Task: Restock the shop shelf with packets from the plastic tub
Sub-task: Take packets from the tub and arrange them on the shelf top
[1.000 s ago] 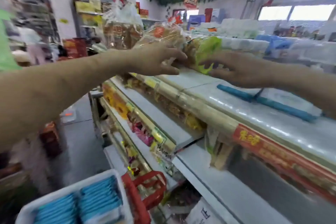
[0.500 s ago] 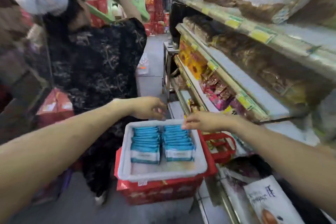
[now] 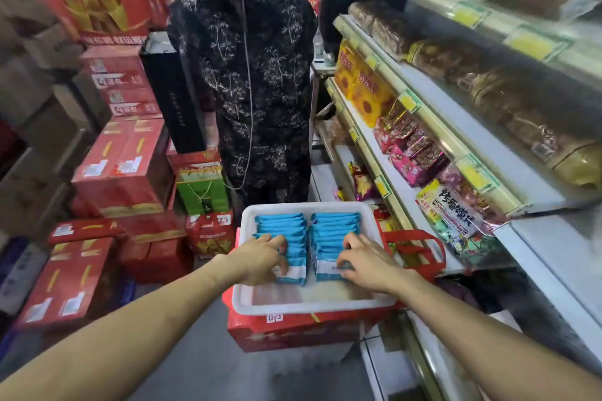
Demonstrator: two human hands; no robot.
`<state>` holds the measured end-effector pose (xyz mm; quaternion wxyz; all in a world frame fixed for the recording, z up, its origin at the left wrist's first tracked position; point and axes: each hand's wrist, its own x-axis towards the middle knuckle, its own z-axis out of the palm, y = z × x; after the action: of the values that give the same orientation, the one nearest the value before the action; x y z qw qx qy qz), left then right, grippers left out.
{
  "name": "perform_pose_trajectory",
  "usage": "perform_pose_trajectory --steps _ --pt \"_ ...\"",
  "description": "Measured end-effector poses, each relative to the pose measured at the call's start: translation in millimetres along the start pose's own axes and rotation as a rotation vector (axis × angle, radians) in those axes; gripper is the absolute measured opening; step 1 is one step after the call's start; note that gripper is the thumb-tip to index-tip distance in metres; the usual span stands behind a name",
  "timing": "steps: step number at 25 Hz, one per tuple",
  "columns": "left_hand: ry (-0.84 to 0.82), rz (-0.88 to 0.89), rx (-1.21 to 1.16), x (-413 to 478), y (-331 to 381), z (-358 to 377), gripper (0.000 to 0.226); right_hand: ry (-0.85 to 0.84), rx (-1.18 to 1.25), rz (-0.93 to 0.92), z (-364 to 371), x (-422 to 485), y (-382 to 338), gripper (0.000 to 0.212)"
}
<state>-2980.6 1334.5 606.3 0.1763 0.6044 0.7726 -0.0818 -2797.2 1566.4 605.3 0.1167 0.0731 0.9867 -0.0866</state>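
Note:
A white plastic tub (image 3: pixel 312 304) rests on a red carton low in the aisle. It holds two rows of blue packets, a left row (image 3: pixel 281 225) and a right row (image 3: pixel 335 221), standing on edge. My left hand (image 3: pixel 260 259) lies on the near end of the left row, fingers curled over the front packets. My right hand (image 3: pixel 366 262) lies on the near end of the right row, fingers pressed onto the front packets. No packet is lifted clear of the rows. The shop shelf (image 3: pixel 462 127) runs along the right, with snack bags on several tiers.
A person in a dark patterned outfit (image 3: pixel 250 75) stands just beyond the tub. Stacked red cartons (image 3: pixel 120 159) fill the left of the aisle. A red bag (image 3: pixel 413 247) hangs by the tub's right side. Grey floor shows below the tub.
My view dropped from the top shelf to the tub. Both hands came down from the tub's far rim onto the near ends of the two packet rows.

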Motion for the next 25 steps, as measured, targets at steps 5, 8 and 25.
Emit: perform_pose_trajectory --steps 5,8,25 --pt "-0.081 0.043 -0.06 10 1 2 0.036 -0.026 -0.065 -0.068 -3 4 -11 0.021" --pt "-0.08 0.081 -0.093 11 -3 9 0.038 -0.008 -0.066 -0.137 -1 0 -13 0.02" --pt "0.202 0.253 -0.262 39 -56 -144 0.047 0.16 0.178 -0.022 -132 0 11 0.025"
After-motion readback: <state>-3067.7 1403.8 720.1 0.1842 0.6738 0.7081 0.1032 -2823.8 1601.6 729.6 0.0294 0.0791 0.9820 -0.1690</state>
